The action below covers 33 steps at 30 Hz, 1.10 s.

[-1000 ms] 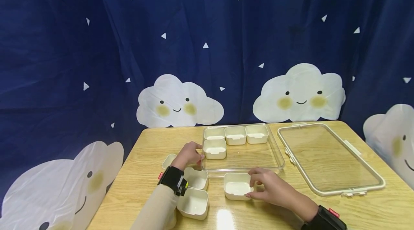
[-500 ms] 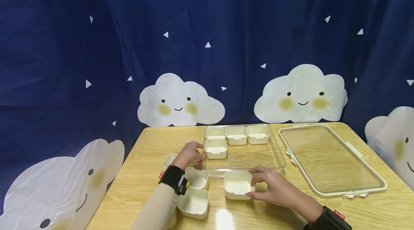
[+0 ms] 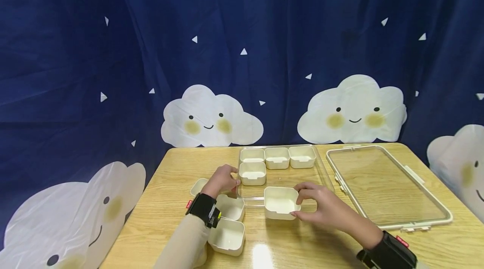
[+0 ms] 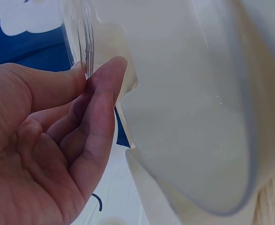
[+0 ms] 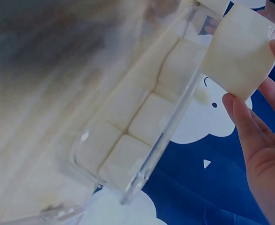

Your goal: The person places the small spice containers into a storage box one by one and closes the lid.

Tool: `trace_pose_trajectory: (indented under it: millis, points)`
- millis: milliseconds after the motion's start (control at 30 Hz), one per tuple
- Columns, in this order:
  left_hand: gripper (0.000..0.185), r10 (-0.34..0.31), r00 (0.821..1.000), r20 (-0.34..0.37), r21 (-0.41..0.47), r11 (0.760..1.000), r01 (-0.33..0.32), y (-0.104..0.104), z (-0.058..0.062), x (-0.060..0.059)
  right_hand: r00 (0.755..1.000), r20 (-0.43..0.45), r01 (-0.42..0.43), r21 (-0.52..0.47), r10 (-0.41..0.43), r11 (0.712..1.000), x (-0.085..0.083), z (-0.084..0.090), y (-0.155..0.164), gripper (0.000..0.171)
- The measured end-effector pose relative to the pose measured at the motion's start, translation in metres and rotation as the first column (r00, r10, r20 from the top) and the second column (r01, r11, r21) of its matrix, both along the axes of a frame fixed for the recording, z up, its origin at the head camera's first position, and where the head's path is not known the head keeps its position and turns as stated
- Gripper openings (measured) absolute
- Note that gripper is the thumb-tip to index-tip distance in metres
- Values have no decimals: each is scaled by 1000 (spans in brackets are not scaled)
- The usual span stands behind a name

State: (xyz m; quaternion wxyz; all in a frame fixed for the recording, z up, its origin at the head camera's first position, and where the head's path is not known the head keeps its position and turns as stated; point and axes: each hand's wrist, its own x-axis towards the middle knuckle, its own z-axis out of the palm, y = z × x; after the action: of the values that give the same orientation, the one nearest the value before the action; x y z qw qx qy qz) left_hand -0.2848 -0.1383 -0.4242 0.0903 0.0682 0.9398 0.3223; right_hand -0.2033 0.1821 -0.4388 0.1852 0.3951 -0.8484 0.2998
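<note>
Right hand (image 3: 321, 206): pinches the held tub (image 3: 281, 212) at its 3 o'clock side, between thumb and fingers. The tub's mouth faces upward. This side grip appears chosen to leave the mouth and the opposite wall unobstructed.

Left hand (image 3: 221, 180): pinches the wall of the tray (image 3: 325, 171) between thumb and fingers, as the left wrist view confirms. Judged purpose: to steady the tray against sliding.

Clock positions below are taken from the tray's centre, head view. The left hand is at 9 o'clock. The held tub is at 6 o'clock, apparently raised off the worktop (image 3: 147, 235) and overlapping the tray's near edge in the line of sight; contact with that edge cannot be confirmed.

Inside the tray sit four tubs (image 3: 252, 174): three in a row from 10 to 1 o'clock, one at 9. They are set close together, presumably to save room.

Loose tubs (image 3: 227, 236) lie at 7 to 8 o'clock, probably for easy reach; the left arm hides part of them, so no count is given.

The lid (image 3: 389, 185) lies flat at 3 o'clock, beside the tray, presumably to keep the top uncovered. A curtain (image 3: 264, 29) hangs at 12 o'clock.
</note>
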Motion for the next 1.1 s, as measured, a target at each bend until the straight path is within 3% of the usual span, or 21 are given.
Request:
trace_pose_trajectory:
  millis: [267,533,767,1100]
  points:
    - [47,2,1000,6,9,1000,-2,1,0,1,996,-83,34,-12,-34,999,-19,10,4,27]
    - [46,0,1000,0,16,1000,0,0,-1,1,993,-101,62,-8,-63,998,-38,7,9,28]
    - [46,5,1000,4,4,1000,-5,1,-3,-1,995,-64,80,-39,-82,996,-55,2,10,27]
    - [46,4,1000,1,-8,1000,-4,0,-3,-1,997,18,75,23,-75,997,-76,-3,7,23]
